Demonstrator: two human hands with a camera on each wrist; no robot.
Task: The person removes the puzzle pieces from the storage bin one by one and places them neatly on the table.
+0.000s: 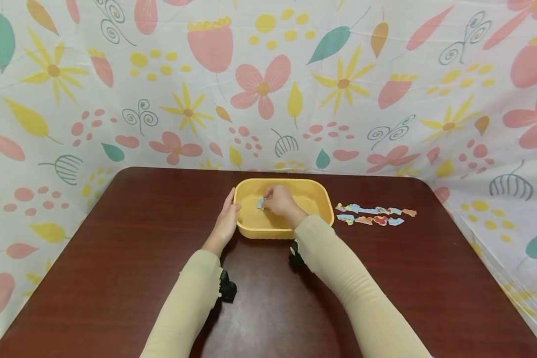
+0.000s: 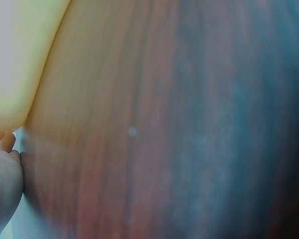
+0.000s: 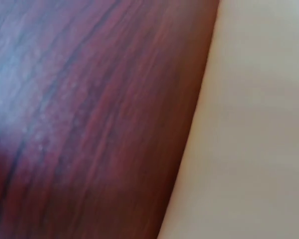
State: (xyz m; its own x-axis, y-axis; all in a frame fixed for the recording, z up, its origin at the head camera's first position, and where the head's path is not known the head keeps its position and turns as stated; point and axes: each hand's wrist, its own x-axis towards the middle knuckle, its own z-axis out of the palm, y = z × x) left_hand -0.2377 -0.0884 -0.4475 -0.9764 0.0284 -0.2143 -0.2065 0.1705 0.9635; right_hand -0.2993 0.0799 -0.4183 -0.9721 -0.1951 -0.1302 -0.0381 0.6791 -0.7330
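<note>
A yellow rectangular plastic tub [image 1: 317, 199] stands near the far side of the table. My left hand [image 1: 225, 219] holds its left side, thumb over the rim and fingers along the outer wall. In the left wrist view, fingertips of the left hand [image 2: 4, 174] meet the tub's outer wall [image 2: 15, 59]. Inside the tub, my right hand [image 1: 281, 203] pinches a small light-blue scrap [image 1: 260, 204], likely paper, low over the floor. The fingers partly cover it. Only the tub wall [image 3: 253, 124] and tabletop show in the right wrist view, without the hand.
Right of the tub, several torn colourful scraps lie in two rows, a back row [image 1: 369, 211] and a front row [image 1: 362, 220]. They rest on the dark reddish-brown wooden table [image 1: 161, 223]. A flower-printed cloth [image 1: 259, 134] hangs behind the table's far edge.
</note>
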